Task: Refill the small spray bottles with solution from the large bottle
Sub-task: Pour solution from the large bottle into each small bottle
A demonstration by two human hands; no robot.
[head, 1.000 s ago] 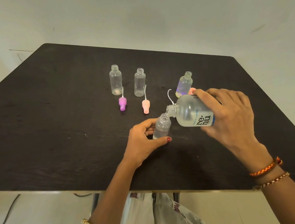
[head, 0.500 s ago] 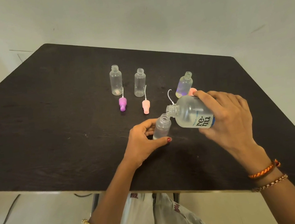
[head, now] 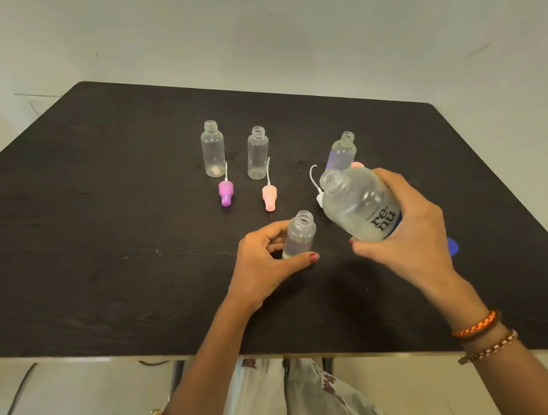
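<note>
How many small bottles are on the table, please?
4: two side by side at the back, one behind the big bottle, one held by the left hand.

On the table, three open small bottles stood in a far row: the left bottle, the middle bottle and the right bottle. Just near of the first two lay two spray caps. Nearer, the left hand held a fourth small bottle standing on the table; to its right, the right hand held the large bottle tilted above the table.
</note>
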